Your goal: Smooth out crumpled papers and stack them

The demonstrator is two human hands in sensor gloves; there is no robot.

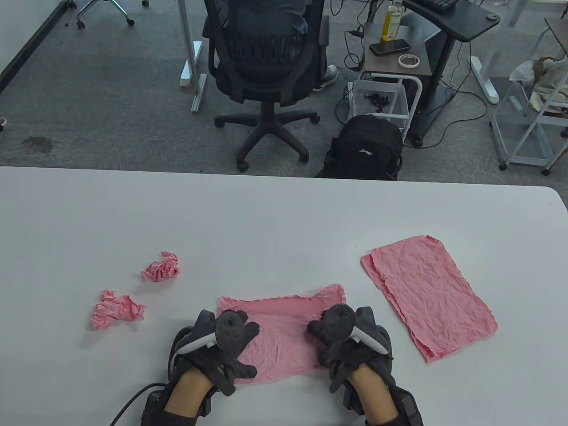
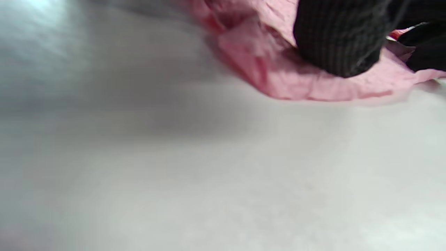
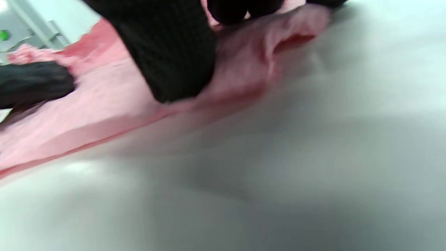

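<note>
A wrinkled pink paper sheet [image 1: 284, 330] lies spread on the white table [image 1: 284, 213] near the front edge. My left hand [image 1: 230, 350] presses on its left end and my right hand [image 1: 330, 350] on its right end, fingers down on the paper. In the left wrist view a gloved finger [image 2: 338, 38] rests on the sheet's edge [image 2: 313, 87]. In the right wrist view a finger [image 3: 170, 52] presses the sheet [image 3: 104, 115], whose far corner curls up. A stack of flattened pink sheets [image 1: 430, 293] lies to the right. Two crumpled pink wads [image 1: 162, 267] [image 1: 116, 309] lie to the left.
Beyond the table's far edge stand an office chair [image 1: 266, 57], a black backpack [image 1: 366, 148] and a small side cart [image 1: 395, 57] on the carpet.
</note>
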